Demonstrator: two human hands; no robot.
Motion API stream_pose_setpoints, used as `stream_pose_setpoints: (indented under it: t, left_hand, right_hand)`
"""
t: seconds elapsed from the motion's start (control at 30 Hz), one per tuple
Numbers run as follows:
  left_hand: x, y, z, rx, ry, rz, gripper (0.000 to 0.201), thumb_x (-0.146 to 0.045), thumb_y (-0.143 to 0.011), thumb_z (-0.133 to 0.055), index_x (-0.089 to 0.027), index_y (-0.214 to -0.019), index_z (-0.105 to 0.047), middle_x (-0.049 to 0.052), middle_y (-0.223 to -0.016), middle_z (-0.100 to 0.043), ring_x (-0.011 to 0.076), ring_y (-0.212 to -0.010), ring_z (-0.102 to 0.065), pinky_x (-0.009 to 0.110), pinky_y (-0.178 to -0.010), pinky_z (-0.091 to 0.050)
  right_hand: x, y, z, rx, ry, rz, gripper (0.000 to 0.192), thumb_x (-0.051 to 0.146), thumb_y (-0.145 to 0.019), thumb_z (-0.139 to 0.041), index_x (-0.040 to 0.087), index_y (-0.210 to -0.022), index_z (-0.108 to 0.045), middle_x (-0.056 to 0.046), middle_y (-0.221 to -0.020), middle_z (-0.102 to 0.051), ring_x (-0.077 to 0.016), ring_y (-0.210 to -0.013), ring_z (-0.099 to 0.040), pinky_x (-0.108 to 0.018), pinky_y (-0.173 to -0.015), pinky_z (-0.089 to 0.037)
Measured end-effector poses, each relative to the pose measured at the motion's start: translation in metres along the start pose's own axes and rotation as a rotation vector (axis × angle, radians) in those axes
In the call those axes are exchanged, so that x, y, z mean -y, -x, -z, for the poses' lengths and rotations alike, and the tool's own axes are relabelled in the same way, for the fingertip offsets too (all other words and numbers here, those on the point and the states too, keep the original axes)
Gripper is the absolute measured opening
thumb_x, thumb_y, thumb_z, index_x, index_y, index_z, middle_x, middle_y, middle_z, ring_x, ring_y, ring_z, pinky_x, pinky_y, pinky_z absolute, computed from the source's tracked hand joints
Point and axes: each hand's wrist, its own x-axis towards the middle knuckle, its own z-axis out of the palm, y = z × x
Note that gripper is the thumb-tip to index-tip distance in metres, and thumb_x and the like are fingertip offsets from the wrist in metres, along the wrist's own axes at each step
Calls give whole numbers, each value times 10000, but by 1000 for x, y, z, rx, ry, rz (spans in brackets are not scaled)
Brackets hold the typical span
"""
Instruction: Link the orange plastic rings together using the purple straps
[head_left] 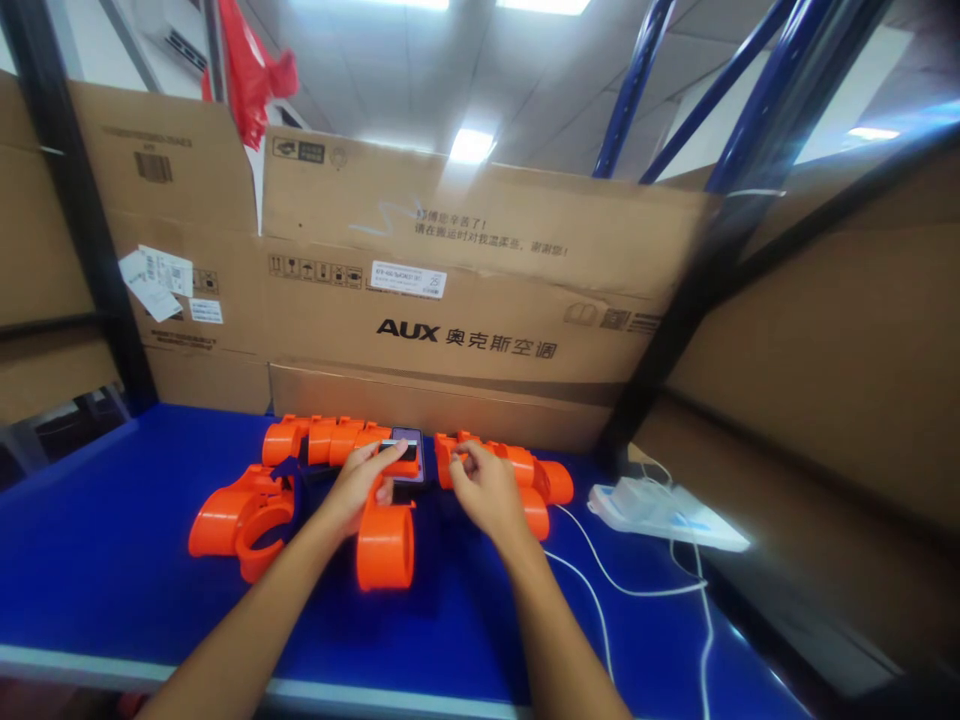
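Observation:
My left hand (358, 488) is closed round an orange plastic tape dispenser (384, 547), its round hub hanging toward me and its dark-edged end under my thumb. My right hand (489, 492) is at the right, its fingers curled and pinched together beside a row of similar orange dispensers (553, 482); whatever is between the fingertips I cannot make out. Just behind my left hand lies a phone (418, 468), partly covered by the held dispenser. Another row of orange dispensers (319, 440) stands behind and left of it. Nearer on the left, more orange dispensers (225, 520) lie together.
Everything lies on a blue tabletop (112, 590). A white power strip (667, 515) with white cables (652, 593) is on the right. Printed cardboard (480, 300) walls the back, and dark metal posts (667, 370) rise at both sides.

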Motion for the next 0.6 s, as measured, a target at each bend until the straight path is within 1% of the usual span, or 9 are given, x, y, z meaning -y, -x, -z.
stream_pose_setpoints:
  t: [0.07, 0.1, 0.17, 0.2, 0.27, 0.37, 0.47, 0.53, 0.6]
  left_hand:
    - [2, 0, -3, 8, -34, -15, 418, -540, -732, -761, -194, -881, -581, -80, -467, -485, 54, -301, -368, 186, -340, -256]
    - [3, 0, -4, 11, -44, -20, 438, -565, -739, -745, -196, -919, -590, -79, -483, -494, 56, -300, -374, 187, -336, -259]
    - [4, 0, -5, 8, -48, -26, 476, -606, -745, -717, -197, -958, -597, -74, -520, -514, 56, -300, -389, 190, -331, -269]
    - [4, 0, -6, 3, -46, -28, 487, -621, -747, -705, -195, -957, -599, -71, -532, -518, 56, -301, -396, 192, -330, -275]
    - [5, 0, -7, -6, -41, -37, 494, -636, -752, -690, -191, -946, -600, -69, -548, -521, 55, -303, -409, 193, -329, -283]
    - [5, 0, -7, -13, -49, -46, 487, -623, -740, -710, -188, -929, -605, -68, -567, -528, 50, -307, -420, 187, -326, -274]
    - [0, -2, -3, -33, -44, -45, 474, -603, -713, -746, -186, -894, -611, -60, -557, -542, 49, -305, -419, 185, -324, -263]
    - [-8, -3, 4, -36, -12, -1, 472, -628, -720, -727, -180, -802, -603, -67, -455, -475, 63, -282, -388, 195, -314, -252]
    - [-20, -4, 14, -18, 91, 63, 495, -667, -747, -676, -186, -698, -570, -73, -367, -374, 79, -262, -344, 209, -302, -241]
  right_hand:
    - [13, 1, 2, 12, -125, 122, 340, 282, -923, -537, 210, -1242, -632, -49, -874, -712, -192, -716, -646, -309, -664, -513]
    - [19, 2, 3, 32, -170, 198, 401, 282, -933, -539, 227, -1328, -576, -66, -1009, -707, -199, -821, -661, -326, -746, -533]
    - [29, 4, 2, 76, -209, 323, 446, 267, -938, -551, 259, -1384, -532, -87, -1218, -641, -221, -1042, -634, -366, -904, -519]
    - [32, 6, 1, 91, -209, 360, 433, 259, -940, -554, 268, -1372, -546, -92, -1267, -612, -230, -1118, -606, -382, -953, -503]
    - [35, 7, -3, 103, -200, 384, 383, 240, -946, -545, 274, -1325, -592, -97, -1289, -586, -234, -1166, -583, -392, -978, -497]
    - [35, 8, -9, 68, -191, 372, 347, 224, -946, -538, 276, -1277, -629, -100, -1258, -583, -230, -1137, -592, -390, -952, -517]
    - [34, 7, -9, 27, -207, 363, 346, 220, -940, -545, 275, -1271, -631, -95, -1179, -604, -228, -1085, -607, -383, -923, -529]
    - [33, 6, -8, 1, -220, 335, 346, 219, -946, -531, 268, -1276, -622, -89, -1124, -622, -225, -1039, -621, -376, -905, -533]
    - [29, 4, -6, -49, -216, 288, 324, 230, -950, -523, 256, -1256, -628, -87, -1097, -636, -227, -1008, -627, -375, -893, -530]
